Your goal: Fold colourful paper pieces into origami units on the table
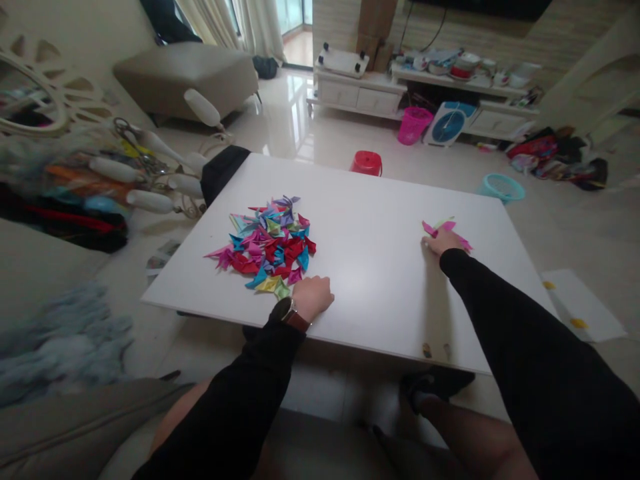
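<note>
A heap of folded paper cranes (273, 243) in red, pink, blue, purple, yellow and green lies on the left half of the white table (360, 267). My left hand (313, 298), below a brown-strapped watch, rests closed as a fist at the heap's lower right edge, beside a light green crane (282, 291); nothing shows in it. On the far right of the table, my right hand (443, 241) has its fingers closed at pink paper cranes (447, 227). A pale green piece shows among them. The hand partly hides these, so their number is unclear.
A red stool (367, 163) and a turquoise basket (503, 188) stand beyond the table's far edge. A lamp with white shades (150, 201) is close to its left side. Behind are a pink bin (414, 125), a fan (447, 124) and a low cabinet (360, 93).
</note>
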Tool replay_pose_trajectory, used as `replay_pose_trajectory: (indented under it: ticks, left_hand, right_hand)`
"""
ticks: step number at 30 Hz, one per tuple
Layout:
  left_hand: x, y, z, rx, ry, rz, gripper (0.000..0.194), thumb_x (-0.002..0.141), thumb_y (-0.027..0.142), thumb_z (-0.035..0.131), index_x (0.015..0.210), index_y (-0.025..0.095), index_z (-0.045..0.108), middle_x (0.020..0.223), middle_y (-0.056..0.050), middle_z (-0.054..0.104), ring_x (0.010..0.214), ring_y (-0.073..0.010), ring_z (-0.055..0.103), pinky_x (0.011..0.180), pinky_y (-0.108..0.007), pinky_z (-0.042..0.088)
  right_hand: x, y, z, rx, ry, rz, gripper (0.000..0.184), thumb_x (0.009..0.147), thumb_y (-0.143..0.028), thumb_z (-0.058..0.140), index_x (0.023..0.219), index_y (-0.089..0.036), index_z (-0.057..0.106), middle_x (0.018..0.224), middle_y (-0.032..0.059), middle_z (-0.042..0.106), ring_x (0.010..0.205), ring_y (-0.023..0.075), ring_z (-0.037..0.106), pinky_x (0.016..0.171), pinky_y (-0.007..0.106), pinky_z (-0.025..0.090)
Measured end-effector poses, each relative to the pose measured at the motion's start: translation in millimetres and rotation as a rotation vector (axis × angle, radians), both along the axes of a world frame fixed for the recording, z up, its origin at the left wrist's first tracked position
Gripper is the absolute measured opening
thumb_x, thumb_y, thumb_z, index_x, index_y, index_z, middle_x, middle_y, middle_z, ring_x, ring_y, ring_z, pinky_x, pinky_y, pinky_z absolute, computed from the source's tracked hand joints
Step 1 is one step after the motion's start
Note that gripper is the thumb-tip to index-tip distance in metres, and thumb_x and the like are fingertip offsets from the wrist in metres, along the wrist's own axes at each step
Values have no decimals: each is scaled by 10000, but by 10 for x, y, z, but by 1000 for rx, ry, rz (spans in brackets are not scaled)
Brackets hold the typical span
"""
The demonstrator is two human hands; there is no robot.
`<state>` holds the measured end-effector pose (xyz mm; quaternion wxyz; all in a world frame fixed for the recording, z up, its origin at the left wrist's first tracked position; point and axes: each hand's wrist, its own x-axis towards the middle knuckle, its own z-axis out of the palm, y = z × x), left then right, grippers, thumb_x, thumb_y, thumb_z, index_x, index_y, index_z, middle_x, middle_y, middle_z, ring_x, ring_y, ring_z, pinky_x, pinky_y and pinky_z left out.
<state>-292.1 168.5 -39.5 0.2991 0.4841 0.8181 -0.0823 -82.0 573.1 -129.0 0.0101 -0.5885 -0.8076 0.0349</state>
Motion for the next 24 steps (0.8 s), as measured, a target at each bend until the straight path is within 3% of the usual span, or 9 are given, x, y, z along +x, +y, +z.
replay_pose_trajectory:
  ticks: [3, 8, 13, 16, 18, 21, 24]
  left_hand:
    - [27, 24, 19, 14, -5, -8, 401, 977, 333, 486, 1289, 149, 658, 1282, -202, 695, 1198, -344, 672, 933, -430, 555]
    - [51, 28, 77, 29, -9, -4, 393, 978, 328, 500, 1296, 160, 658, 1279, -191, 700, 1200, -337, 675, 925, -419, 561]
    - [56, -2, 170, 53, -31, 7, 394, 986, 306, 482, 1305, 153, 654, 1288, -179, 701, 1207, -336, 673, 929, -426, 563]
    - [63, -38, 257, 80, -50, 8, 387, 984, 280, 480, 1300, 143, 658, 1283, -181, 705, 1195, -330, 681, 923, -421, 564]
    - [79, -64, 314, 92, -74, 7, 385, 982, 268, 484, 1299, 137, 659, 1285, -188, 703, 1193, -328, 683, 921, -419, 563]
    - [121, -93, 365, 113, -115, 0, 372, 975, 259, 498, 1281, 139, 674, 1284, -193, 703, 1193, -324, 683, 922, -411, 560]
    - [163, -105, 359, 126, -174, -22, 371, 962, 242, 512, 1273, 136, 683, 1267, -194, 711, 1175, -315, 690, 909, -393, 562]
  right_hand:
    - [-76, 37, -17, -33, -171, 14, 363, 891, -334, 660, 1186, -123, 675, 1134, 267, 684, 1049, 334, 656, 871, 456, 457]
    - [-157, -8, 32, 87, -300, 25, 219, 924, -243, 637, 1058, -99, 732, 1025, 280, 697, 1059, 366, 657, 932, 547, 361]
    - [-391, -120, 261, 168, -293, 80, 247, 976, -217, 538, 992, -110, 759, 919, 267, 711, 957, 315, 670, 887, 511, 312]
    - [-874, -320, 568, 257, -186, 235, 299, 956, -369, 569, 1013, -144, 758, 897, 207, 731, 887, 314, 653, 845, 470, 328]
    - [-1338, -573, 806, 323, -41, 352, 276, 930, -323, 561, 1036, -152, 750, 931, 176, 738, 880, 306, 639, 809, 424, 347]
    - [-2127, -1132, 1108, 361, 190, 617, 239, 906, -228, 539, 1006, -138, 737, 1003, 168, 728, 918, 300, 608, 784, 387, 368]
    - [-2863, -1800, 1260, 359, 342, 922, 222, 921, -163, 512, 1034, -142, 702, 1088, 161, 700, 1040, 318, 556, 867, 412, 369]
